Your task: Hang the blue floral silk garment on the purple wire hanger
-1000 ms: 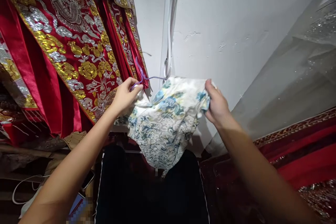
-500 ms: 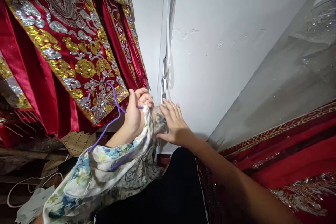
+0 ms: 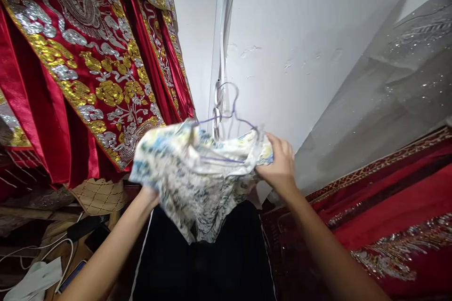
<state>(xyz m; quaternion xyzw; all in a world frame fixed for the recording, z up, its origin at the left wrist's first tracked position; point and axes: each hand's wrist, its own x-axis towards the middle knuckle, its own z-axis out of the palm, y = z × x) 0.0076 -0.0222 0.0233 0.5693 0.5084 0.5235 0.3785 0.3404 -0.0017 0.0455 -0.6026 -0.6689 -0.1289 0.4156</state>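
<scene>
Off your left forearm (image 3: pixel 109 244), the floral garment (image 3: pixel 201 188) has shifted to spread between your two hands, and the purple hanger (image 3: pixel 233 110) has swung from the left to the middle, hook up. Leftmost, your left hand (image 3: pixel 151 194) is tucked under the cloth, mostly hidden; whether it grips cannot be told. Rightward from it, the garment stretches across before you, blurred, its lower part hanging toward your lap (image 3: pixel 205 263). At its neckline the hanger's long axis runs left to right, nearer your right hand (image 3: pixel 280 162), which clasps the garment's right shoulder.
</scene>
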